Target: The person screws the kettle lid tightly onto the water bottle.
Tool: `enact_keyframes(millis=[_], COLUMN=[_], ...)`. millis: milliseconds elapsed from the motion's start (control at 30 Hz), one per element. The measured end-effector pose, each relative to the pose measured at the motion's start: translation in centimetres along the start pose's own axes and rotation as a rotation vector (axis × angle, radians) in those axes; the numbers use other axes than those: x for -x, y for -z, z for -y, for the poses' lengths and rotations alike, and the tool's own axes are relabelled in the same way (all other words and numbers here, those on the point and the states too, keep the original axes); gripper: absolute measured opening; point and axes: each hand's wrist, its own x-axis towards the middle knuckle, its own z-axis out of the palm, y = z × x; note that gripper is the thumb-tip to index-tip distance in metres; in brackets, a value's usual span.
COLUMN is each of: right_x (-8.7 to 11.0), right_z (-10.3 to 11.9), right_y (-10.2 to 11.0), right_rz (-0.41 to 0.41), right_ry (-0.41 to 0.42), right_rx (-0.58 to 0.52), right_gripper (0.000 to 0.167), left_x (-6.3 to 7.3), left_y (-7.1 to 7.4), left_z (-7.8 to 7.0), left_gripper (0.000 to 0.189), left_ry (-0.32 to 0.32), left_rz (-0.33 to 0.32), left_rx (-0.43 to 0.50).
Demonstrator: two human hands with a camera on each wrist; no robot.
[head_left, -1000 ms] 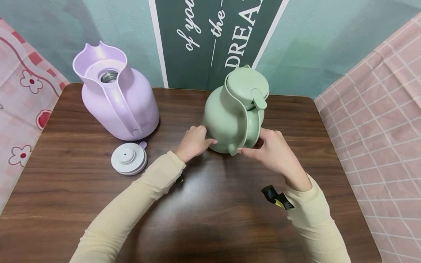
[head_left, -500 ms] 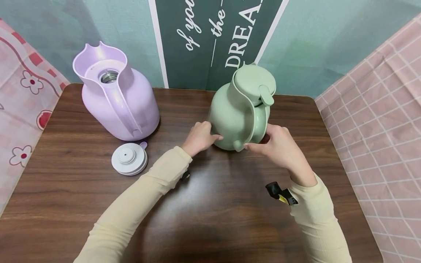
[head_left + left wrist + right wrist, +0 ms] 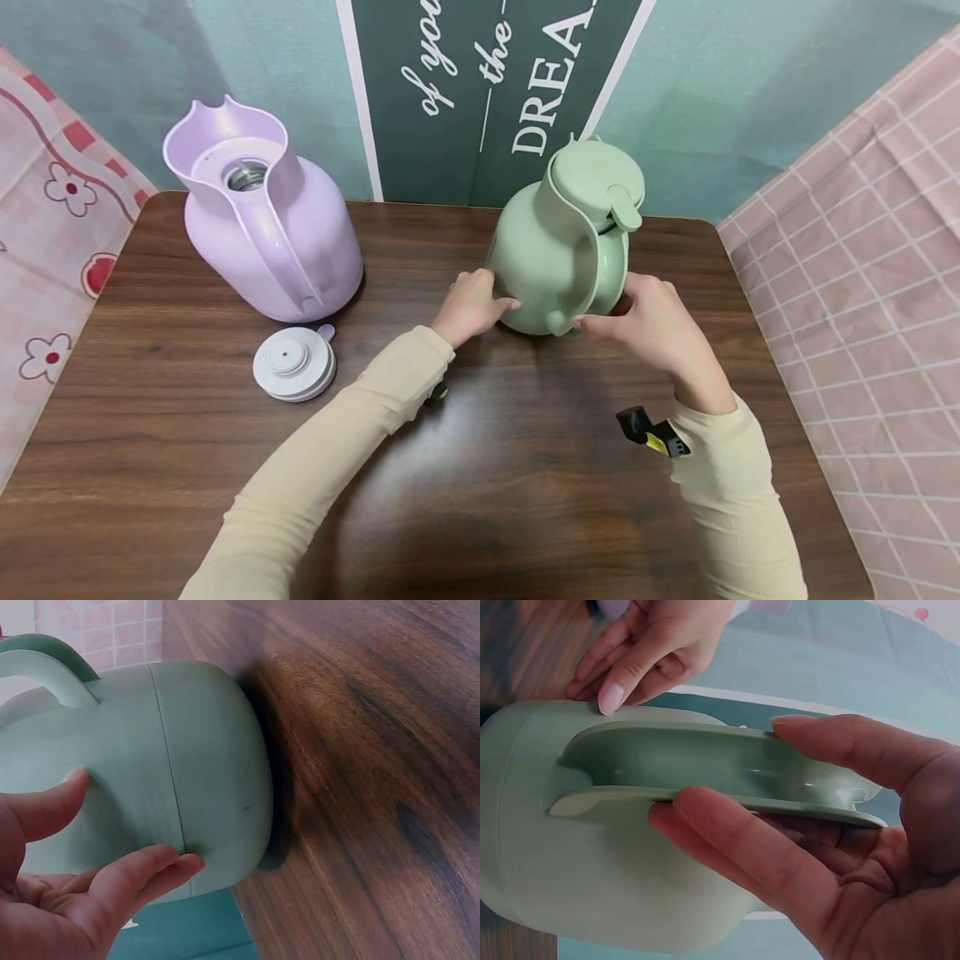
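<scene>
A pale green vacuum jug [image 3: 540,258] with a round lid stands near the back of the table, right of centre. My right hand [image 3: 654,325] pinches the jug's handle [image 3: 690,761] between thumb and fingers. On the jug's left side rests my left hand [image 3: 474,307], its thumb and nearly straight fingers touching the body, as the left wrist view shows too. A lilac vacuum jug [image 3: 300,225] stands farther left with its mouth uncovered. Its white stopper-like lid [image 3: 294,363], with a lilac tab, lies in front of it.
The brown wood-grain table [image 3: 480,500] meets a teal cloth [image 3: 750,100] with a dark lettered panel at the back. Pink patterned cloth hangs at the left and a pink checked cloth [image 3: 885,275] at the right.
The green vacuum jug has shifted rightward and slightly back, with both hands staying on it. The lilac jug and the white lid remain where they were.
</scene>
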Motion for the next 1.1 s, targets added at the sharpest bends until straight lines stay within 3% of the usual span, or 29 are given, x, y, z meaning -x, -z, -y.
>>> enact_keyframes(millis=[467,700,900,1100], right_x=[-0.6,-1.1,-1.7,-2.2], right_z=[-1.0,-1.6,-2.3,-2.9], right_y=[1.4,2.0,2.7,3.3], right_rz=[0.056,0.051,0.05,0.067], right_ry=[-0.096,-0.103,-0.114,-0.157], right_rx=[-0.04,0.006,0.043,0.01], right_gripper=[0.027,0.029,0.031,0.034], left_x=[-1.9,-2.8,-3.6,-4.4], left_y=[-0.7,-1.0,-1.1,-1.3], left_z=[-0.8,-1.1,-1.1,-1.5], left_gripper=[0.046,0.049,0.055,0.06], left_ry=[0.024,0.026,0.013,0.002], left_rz=[0.028,0.028,0.069,0.107], left_rx=[0.009,0.038,0.075,0.087])
